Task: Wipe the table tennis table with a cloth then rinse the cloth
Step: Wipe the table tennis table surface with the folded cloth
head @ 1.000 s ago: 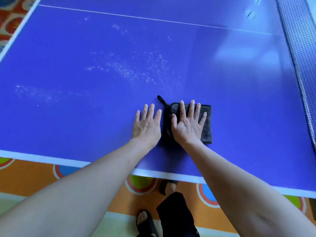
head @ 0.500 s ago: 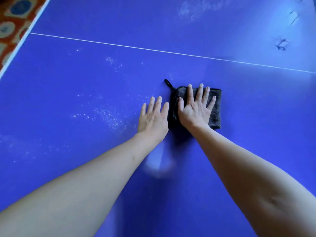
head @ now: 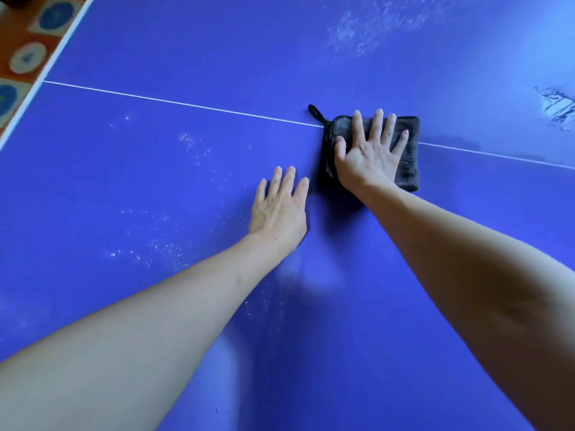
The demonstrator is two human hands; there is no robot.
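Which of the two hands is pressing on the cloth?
The right hand: it lies flat with spread fingers on the dark folded cloth, at the white centre line. The left hand rests on the bare blue table beside it.

Both forearms bare, no sleeves in frame. Left hand [head: 278,209] and right hand [head: 367,157]: no gloves, rings, watch or wristbands visible.

Looks like an indoor games/play room. Blue table tennis table [head: 155,169] with thin white centre line [head: 186,104] and white edge band [head: 46,68] fills the view. Floor at top left is a patterned orange mat [head: 21,42] with blue circles; daylight glare on the tabletop.
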